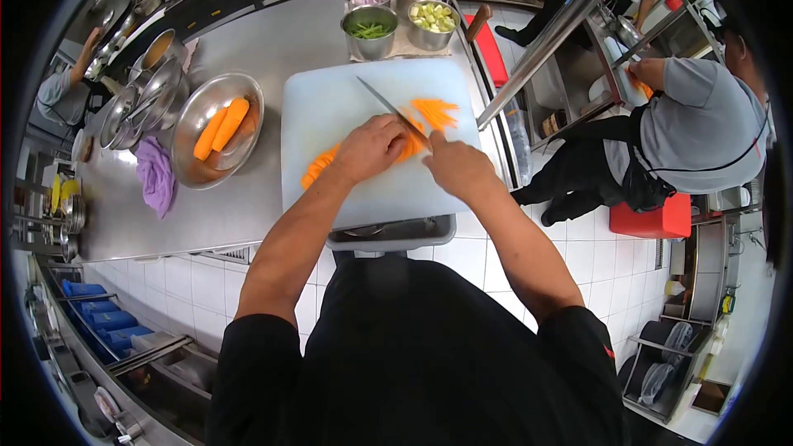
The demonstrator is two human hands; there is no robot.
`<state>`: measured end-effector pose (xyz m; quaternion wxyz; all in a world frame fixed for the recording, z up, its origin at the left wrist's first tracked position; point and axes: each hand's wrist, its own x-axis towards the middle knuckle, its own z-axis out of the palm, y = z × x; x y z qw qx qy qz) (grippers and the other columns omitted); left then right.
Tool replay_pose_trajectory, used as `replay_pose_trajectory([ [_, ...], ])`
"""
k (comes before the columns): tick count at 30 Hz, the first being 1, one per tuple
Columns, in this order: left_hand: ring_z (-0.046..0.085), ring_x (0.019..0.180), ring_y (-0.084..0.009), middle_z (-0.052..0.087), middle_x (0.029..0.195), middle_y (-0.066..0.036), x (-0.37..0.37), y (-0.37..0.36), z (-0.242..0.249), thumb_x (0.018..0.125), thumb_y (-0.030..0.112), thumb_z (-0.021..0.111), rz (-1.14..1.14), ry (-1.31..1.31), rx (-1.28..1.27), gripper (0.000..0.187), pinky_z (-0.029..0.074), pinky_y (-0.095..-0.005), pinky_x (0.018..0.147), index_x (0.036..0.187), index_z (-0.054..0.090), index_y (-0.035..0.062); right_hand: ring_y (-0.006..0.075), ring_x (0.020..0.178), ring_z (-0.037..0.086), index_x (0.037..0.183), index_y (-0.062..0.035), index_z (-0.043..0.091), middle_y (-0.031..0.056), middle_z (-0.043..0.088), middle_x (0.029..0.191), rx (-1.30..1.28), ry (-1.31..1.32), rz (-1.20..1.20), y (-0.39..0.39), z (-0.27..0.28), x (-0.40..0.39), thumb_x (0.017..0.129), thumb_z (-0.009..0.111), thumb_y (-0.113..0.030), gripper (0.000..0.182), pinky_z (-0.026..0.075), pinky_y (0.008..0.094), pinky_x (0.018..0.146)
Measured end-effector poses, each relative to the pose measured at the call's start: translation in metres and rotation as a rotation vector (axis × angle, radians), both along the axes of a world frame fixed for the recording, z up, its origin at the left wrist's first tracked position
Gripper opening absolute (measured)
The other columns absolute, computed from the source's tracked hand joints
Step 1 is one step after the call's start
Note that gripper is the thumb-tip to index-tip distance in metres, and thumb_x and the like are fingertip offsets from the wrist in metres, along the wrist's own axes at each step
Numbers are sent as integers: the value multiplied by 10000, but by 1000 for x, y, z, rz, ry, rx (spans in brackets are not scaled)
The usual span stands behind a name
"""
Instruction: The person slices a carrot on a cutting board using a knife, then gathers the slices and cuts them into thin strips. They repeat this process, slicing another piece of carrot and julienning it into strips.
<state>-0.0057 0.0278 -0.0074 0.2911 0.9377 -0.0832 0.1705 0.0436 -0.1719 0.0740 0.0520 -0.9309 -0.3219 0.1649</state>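
Observation:
A white cutting board (324, 95) lies at the table's front edge. My right hand (459, 167) is closed around the handle of a kitchen knife (380, 97), whose blade slants away to the far left over the board. Curled fingers of my left hand (369, 149) press on a row of overlapping carrot slices (319, 165), close beside the blade. Part of the carrot is hidden beneath that hand and the knife. Thin carrot sticks (434, 112) lie in a small pile to the right of the blade.
A steel bowl (248, 136) at left holds two peeled carrots (221, 130); a purple cloth (154, 177) lies beside it. Steel pots of chopped vegetables, one with green pieces (370, 30), stand behind the board. A co-worker (702, 124) stands at right, near a red bin (652, 219).

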Motion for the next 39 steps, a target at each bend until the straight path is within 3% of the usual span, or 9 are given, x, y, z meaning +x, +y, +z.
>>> replay_pose_trajectory([
  [2,657,1071,-256,691,1126,-49,3,3,-5,887,136,661,-46,-55,38,136,562,-375,917,994,727,85,412,887,736,1151,-30,499,231,734,928,-43,54,-19,-10,24,-17,1013,580,-300,313,582,516,753],
  [7,669,1022,-266,701,1087,-41,5,5,-9,861,101,697,-40,-190,33,110,576,-383,863,966,726,82,412,884,739,1157,-29,502,228,736,920,24,14,-29,-2,-22,-6,1019,580,-311,324,582,520,776],
  [11,667,1013,-272,702,1078,-39,9,6,-6,863,105,700,-81,-198,107,109,576,-385,858,968,727,90,422,848,739,1134,-32,491,216,734,855,11,-2,8,-1,6,-6,1023,579,-307,310,583,520,747],
  [14,662,1015,-258,696,1077,-36,4,6,-12,872,130,689,-51,-151,99,113,568,-376,873,973,725,94,421,851,737,1136,-31,488,213,736,866,-61,66,-35,-13,2,-19,1024,576,-302,306,584,517,749],
  [18,663,1011,-251,694,1069,-33,3,4,-11,872,148,690,-15,-147,62,106,573,-375,861,959,718,94,420,886,740,1167,-33,487,222,740,918,74,29,-13,0,-26,-7,1029,570,-298,310,578,530,788],
  [24,668,1013,-263,703,1072,-47,3,4,-9,861,134,684,-19,-135,31,106,583,-388,838,956,706,91,413,913,736,1156,-34,484,215,740,927,-79,97,-47,-10,13,-20,1029,568,-300,306,575,521,787],
  [29,655,1072,-291,694,1141,-77,2,16,-5,863,105,668,-85,-81,58,165,560,-398,921,1018,716,78,415,927,734,1173,-33,488,212,741,952,15,57,-33,4,-18,-7,1023,572,-303,320,576,517,807],
  [33,634,1139,-303,681,1203,-94,-3,17,-6,863,110,658,-144,-68,131,230,536,-402,984,1082,719,73,409,915,736,1150,-34,495,210,741,936,-34,68,-31,-2,14,-15,1019,573,-293,300,577,521,799],
  [39,647,1106,-272,683,1183,-75,-6,15,-6,857,114,632,-98,-55,87,249,554,-390,951,1084,729,81,403,861,745,1154,-33,509,207,741,909,30,-2,-6,5,-23,-6,1018,573,-298,305,586,515,761],
])
